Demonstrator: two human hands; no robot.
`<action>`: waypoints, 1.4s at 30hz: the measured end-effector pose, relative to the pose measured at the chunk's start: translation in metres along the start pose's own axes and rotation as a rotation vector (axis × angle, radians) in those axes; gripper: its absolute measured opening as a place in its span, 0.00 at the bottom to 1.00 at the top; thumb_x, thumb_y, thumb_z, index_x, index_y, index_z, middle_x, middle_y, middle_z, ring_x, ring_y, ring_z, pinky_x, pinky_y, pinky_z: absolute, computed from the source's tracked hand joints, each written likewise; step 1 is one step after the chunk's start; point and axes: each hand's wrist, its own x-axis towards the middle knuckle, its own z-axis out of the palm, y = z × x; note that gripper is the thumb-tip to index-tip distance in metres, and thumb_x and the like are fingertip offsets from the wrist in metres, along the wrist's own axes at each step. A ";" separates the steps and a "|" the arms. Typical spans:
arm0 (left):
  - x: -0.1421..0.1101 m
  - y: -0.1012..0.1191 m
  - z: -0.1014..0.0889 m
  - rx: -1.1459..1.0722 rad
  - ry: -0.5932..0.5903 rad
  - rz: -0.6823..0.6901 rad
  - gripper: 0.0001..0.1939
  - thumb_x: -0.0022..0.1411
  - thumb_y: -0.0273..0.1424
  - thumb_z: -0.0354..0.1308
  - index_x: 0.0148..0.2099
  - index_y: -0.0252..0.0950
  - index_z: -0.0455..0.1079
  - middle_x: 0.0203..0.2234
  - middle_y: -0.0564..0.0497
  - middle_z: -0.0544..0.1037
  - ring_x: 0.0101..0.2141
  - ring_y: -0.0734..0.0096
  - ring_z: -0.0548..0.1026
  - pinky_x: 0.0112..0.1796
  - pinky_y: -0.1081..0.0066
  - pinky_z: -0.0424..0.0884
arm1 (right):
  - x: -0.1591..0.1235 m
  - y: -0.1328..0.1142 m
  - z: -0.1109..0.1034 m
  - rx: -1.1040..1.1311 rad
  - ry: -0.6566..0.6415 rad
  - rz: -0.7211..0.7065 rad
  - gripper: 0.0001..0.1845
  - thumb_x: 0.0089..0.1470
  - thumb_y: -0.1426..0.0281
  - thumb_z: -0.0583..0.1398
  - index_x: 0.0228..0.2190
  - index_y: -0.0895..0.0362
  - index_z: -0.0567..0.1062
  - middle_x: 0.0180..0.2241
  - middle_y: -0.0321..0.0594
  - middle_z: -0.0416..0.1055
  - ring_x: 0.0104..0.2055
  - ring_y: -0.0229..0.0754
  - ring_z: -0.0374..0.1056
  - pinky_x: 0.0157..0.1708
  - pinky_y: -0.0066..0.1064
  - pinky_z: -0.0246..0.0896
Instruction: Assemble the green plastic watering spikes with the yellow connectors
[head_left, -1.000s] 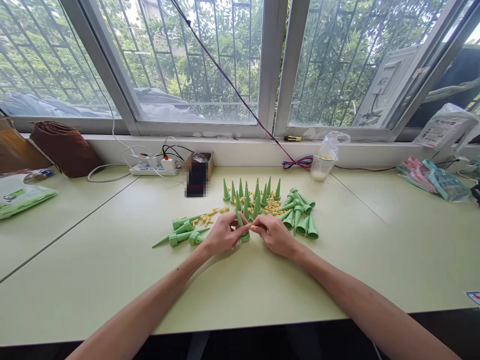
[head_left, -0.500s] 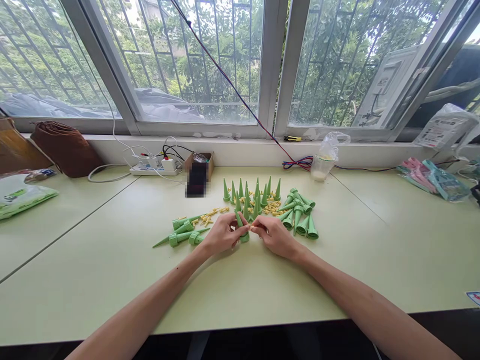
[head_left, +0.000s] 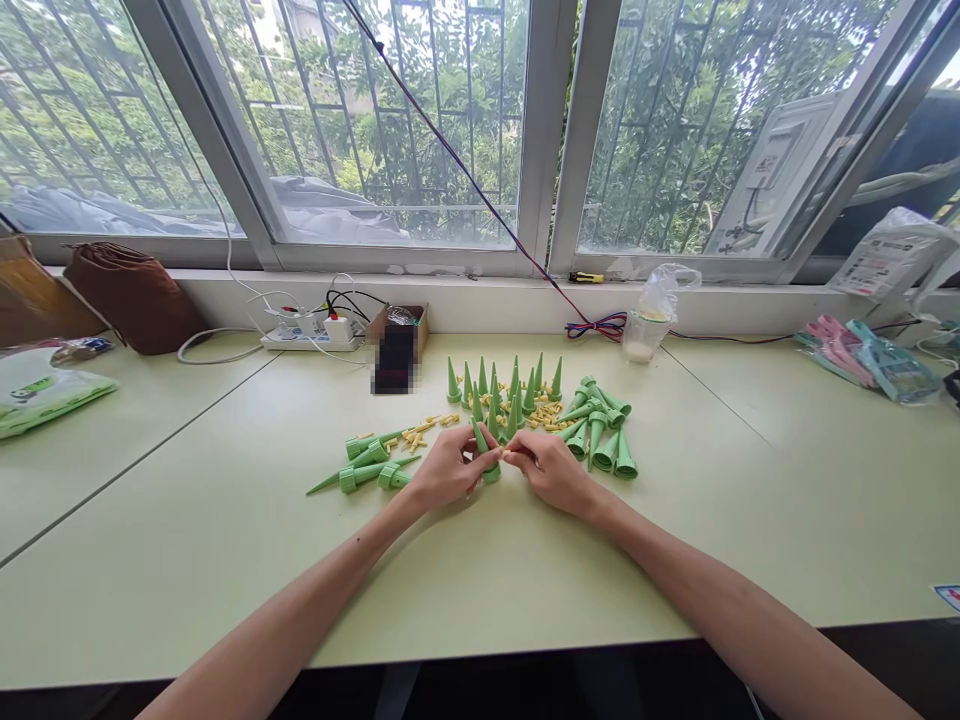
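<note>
My left hand (head_left: 454, 470) is closed around a green plastic watering spike (head_left: 491, 472), its point tilted up and to the left. At the spike's right side my right hand (head_left: 551, 470) pinches a small yellow piece, mostly hidden by the fingertips; the two hands nearly meet there. Just beyond them, several green spikes (head_left: 556, 380) stand upright, with small yellow plastic pieces (head_left: 544, 415) scattered among them. More spikes (head_left: 360, 478) lie to the left of my left hand, beside another scatter of yellow pieces (head_left: 414, 438). A heap of green spikes (head_left: 598, 425) lies beyond my right hand.
Along the back of the pale table (head_left: 480, 600) are a power strip (head_left: 307, 336), a small cardboard box (head_left: 417, 332) and a plastic cup with a bag (head_left: 645, 335). A brown pouch (head_left: 131, 300) stands left; pink and blue packets (head_left: 874, 355) lie right.
Hardly anything differs. Both hands keep the same hold at the spike, and the view has shifted very slightly.
</note>
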 end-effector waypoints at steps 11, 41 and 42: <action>0.000 0.000 0.000 0.009 0.001 0.016 0.10 0.61 0.35 0.60 0.33 0.34 0.67 0.16 0.60 0.66 0.12 0.81 0.66 0.14 0.81 0.61 | 0.000 0.003 0.000 -0.035 -0.016 -0.013 0.09 0.62 0.71 0.57 0.28 0.56 0.69 0.26 0.35 0.70 0.27 0.37 0.62 0.30 0.27 0.53; -0.002 0.006 0.004 -0.076 0.095 0.261 0.10 0.63 0.33 0.60 0.45 0.34 0.73 0.37 0.48 0.76 0.24 0.76 0.76 0.31 0.69 0.80 | -0.003 -0.007 -0.003 0.029 0.280 -0.095 0.11 0.63 0.64 0.55 0.32 0.56 0.73 0.24 0.36 0.69 0.23 0.36 0.59 0.25 0.27 0.56; -0.002 0.006 0.004 -0.086 0.094 0.248 0.11 0.63 0.33 0.61 0.45 0.33 0.73 0.37 0.48 0.76 0.25 0.75 0.77 0.32 0.69 0.80 | -0.003 -0.007 -0.003 0.022 0.287 -0.102 0.11 0.63 0.64 0.55 0.32 0.56 0.73 0.25 0.36 0.69 0.23 0.36 0.59 0.26 0.27 0.56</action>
